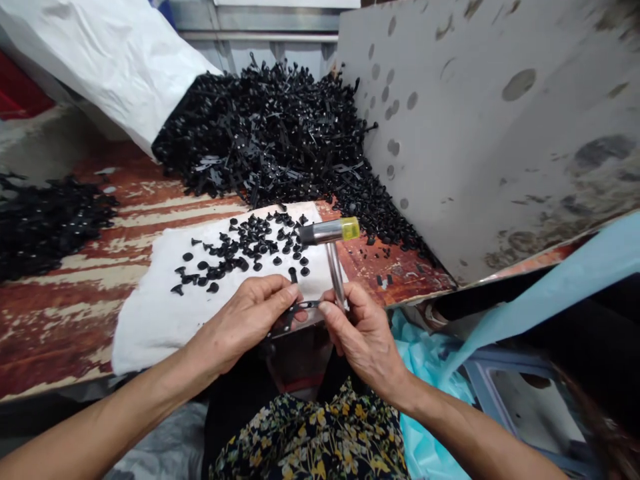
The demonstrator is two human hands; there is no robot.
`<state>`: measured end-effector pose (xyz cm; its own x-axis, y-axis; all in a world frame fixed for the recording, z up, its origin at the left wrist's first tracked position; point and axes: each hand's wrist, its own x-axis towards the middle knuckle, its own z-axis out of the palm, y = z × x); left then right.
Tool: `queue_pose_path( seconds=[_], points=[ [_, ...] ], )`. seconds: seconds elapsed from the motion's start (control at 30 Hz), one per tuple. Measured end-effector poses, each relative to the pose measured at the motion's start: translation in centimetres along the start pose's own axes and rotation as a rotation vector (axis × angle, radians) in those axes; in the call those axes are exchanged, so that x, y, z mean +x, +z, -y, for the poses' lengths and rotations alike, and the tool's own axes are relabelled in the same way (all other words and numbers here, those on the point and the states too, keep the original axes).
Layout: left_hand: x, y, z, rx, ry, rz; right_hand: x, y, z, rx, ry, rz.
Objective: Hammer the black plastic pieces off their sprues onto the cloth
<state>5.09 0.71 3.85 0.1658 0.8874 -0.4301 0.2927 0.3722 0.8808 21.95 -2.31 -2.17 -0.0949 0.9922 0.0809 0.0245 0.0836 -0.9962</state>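
Observation:
My right hand (361, 333) grips the metal handle of a small hammer (330, 235), whose head has a yellow tip and points up over the table edge. Its thumb and fingers also pinch one end of a thin black plastic strip (296, 312). My left hand (246, 319) pinches the other end of that strip, fingers closed. Both hands hover at the near edge of the table, just in front of a white cloth (150, 313). Several small black studs (240, 250) lie scattered on the cloth.
A big heap of black plastic strips (270, 133) spills from a white sack (110, 60) at the back. Another black pile (45, 220) lies at left. A grey spotted panel (490, 127) stands at right. Light blue plastic (550, 293) hangs by my lap.

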Motion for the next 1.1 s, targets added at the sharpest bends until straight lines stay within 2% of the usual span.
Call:
queue_pose_path(
  seconds=[0.1, 0.2, 0.4, 0.67, 1.1],
  points=[
    [0.6, -0.2, -0.2, -0.039, -0.044, 0.021, -0.1, -0.4, 0.0, -0.045, -0.012, 0.021],
    [1.3, -0.8, -0.2, -0.039, -0.082, 0.060, 0.1, -1.6, -0.3, -0.120, -0.025, -0.036],
    [2.3, -1.3, -0.2, 0.074, -0.038, 0.057, 0.9, -3.4, -1.4, -0.090, -0.027, -0.128],
    [3.0, -1.1, -0.5, 0.197, -0.021, 0.081, 1.0, -3.5, -2.0, -0.070, 0.024, -0.089],
    [3.5, -1.2, -0.5, 0.278, -0.015, 0.112, 1.0, -3.8, -2.2, -0.083, 0.041, -0.078]
  ],
)
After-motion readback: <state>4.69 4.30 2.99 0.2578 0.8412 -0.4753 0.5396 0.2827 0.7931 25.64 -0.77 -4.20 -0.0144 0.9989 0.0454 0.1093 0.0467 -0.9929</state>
